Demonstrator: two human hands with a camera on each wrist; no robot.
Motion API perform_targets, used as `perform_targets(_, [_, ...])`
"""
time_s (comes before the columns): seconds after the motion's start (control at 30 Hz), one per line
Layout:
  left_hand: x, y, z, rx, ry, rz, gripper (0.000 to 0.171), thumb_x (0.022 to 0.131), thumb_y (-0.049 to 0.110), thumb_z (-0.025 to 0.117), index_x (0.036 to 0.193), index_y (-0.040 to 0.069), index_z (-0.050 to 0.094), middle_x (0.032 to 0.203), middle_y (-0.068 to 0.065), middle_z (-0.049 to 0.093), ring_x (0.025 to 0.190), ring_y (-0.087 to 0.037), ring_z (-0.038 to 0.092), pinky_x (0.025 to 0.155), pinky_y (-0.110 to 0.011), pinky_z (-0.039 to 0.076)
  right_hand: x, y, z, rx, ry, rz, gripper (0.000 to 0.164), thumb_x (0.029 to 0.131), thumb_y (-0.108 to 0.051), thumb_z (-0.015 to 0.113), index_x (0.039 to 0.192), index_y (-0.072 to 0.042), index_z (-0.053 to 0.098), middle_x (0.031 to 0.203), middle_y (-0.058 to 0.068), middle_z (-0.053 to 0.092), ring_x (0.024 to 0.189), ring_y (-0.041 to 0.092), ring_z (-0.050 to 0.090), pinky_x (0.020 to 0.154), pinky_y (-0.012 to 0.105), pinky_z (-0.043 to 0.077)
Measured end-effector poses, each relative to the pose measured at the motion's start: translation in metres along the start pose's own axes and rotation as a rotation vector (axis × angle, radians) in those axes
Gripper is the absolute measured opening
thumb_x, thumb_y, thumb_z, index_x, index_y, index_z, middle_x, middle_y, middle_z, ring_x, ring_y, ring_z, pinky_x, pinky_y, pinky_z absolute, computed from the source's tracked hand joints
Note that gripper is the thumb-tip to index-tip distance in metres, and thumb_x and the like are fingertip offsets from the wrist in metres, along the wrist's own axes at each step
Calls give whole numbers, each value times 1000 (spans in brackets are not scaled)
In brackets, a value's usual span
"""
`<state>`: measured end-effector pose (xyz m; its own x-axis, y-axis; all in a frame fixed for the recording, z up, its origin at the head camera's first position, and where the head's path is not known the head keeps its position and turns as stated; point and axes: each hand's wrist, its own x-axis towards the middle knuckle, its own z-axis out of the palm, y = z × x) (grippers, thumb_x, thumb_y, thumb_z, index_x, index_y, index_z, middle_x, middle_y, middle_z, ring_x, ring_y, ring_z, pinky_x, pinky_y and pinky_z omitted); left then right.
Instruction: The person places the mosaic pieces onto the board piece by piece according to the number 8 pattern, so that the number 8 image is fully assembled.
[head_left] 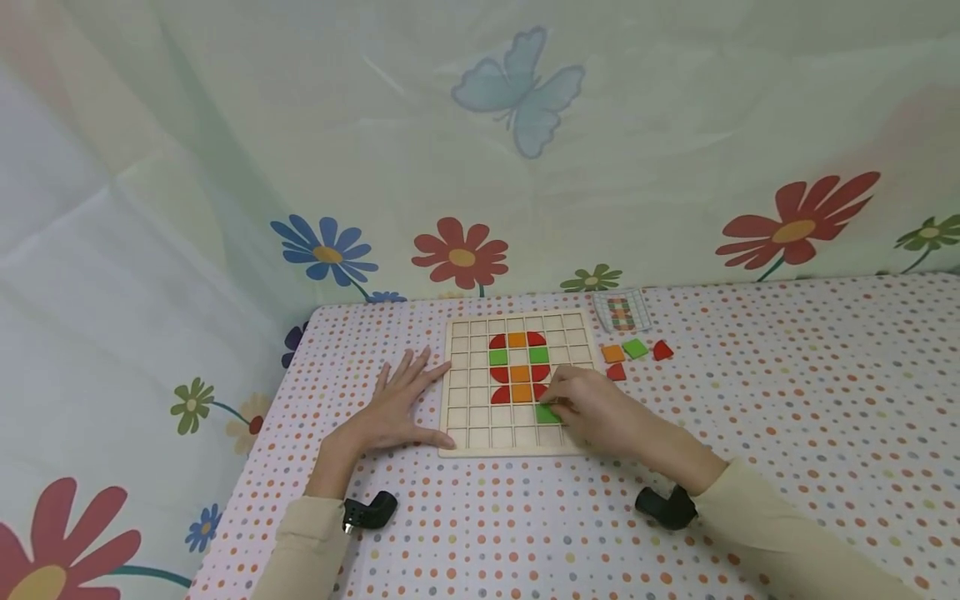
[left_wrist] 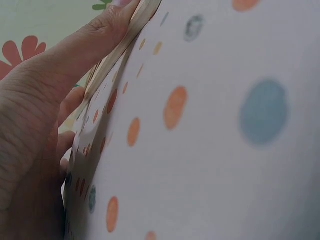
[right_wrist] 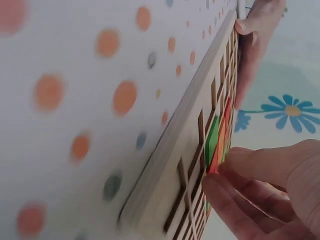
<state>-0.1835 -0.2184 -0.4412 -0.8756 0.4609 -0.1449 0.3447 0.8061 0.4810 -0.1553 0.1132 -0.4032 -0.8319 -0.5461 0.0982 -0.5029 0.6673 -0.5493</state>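
Note:
A pale wooden grid board point(head_left: 480, 437) lies on the dotted cloth, with red, orange and green pieces set in its middle columns. My right hand point(head_left: 600, 410) is over the board's right side, thumb and fingers bent together, pinching a green square point(head_left: 547, 413) below the lowest red piece point(head_left: 501, 393). In the right wrist view those fingertips meet beside the green square point(right_wrist: 212, 142), their contact partly hidden. My left hand point(head_left: 397, 408) lies with fingers spread at the board's left edge. Its thumb point(left_wrist: 95, 45) touches the board's rim in the left wrist view.
Right of the board lie loose pieces: an orange square point(head_left: 612, 354), a green square point(head_left: 635, 348) and two red quarter-rounds point(head_left: 662, 350). Behind them is a small pattern card point(head_left: 628, 313). A flowered curtain point(head_left: 337, 150) hangs behind the table.

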Motion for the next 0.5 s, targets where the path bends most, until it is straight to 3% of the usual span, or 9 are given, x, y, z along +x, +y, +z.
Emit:
perform_targets(0.17, [-1, -1, 0, -4, -1, 0, 115, 74, 57, 90, 167, 25, 29, 176, -10, 2, 161, -35, -9, 126, -62, -10, -7, 20, -22, -59, 55, 10, 17, 91, 9, 74, 104, 0, 80, 103, 5, 68, 90, 18, 64, 72, 30, 58])
perform_targets(0.27, [-1, -1, 1, 5, 0, -3, 116, 74, 58, 90, 167, 26, 29, 176, -9, 2, 161, -35, -9, 126, -61, -9, -7, 41, -40, -130, 84, 29, 22, 86, 13, 76, 103, -1, 80, 107, 12, 69, 98, 30, 67, 79, 40, 61])
perform_targets(0.4, [-1, -1, 1, 9, 3, -4, 115, 74, 59, 89, 167, 26, 30, 176, -9, 3, 161, -35, -8, 126, -61, -9, -7, 74, -59, -153, 57, 84, 27, 84, 13, 77, 110, 3, 79, 122, 24, 67, 111, 43, 64, 86, 53, 59])
perform_targets(0.5, [0, -1, 2, 6, 4, -2, 115, 74, 59, 90, 167, 26, 30, 176, -9, 3, 161, -34, -8, 127, -61, -9, -7, 92, -66, -152, 20, 98, 29, 85, 10, 78, 114, 6, 76, 122, 26, 66, 103, 39, 65, 80, 49, 58])
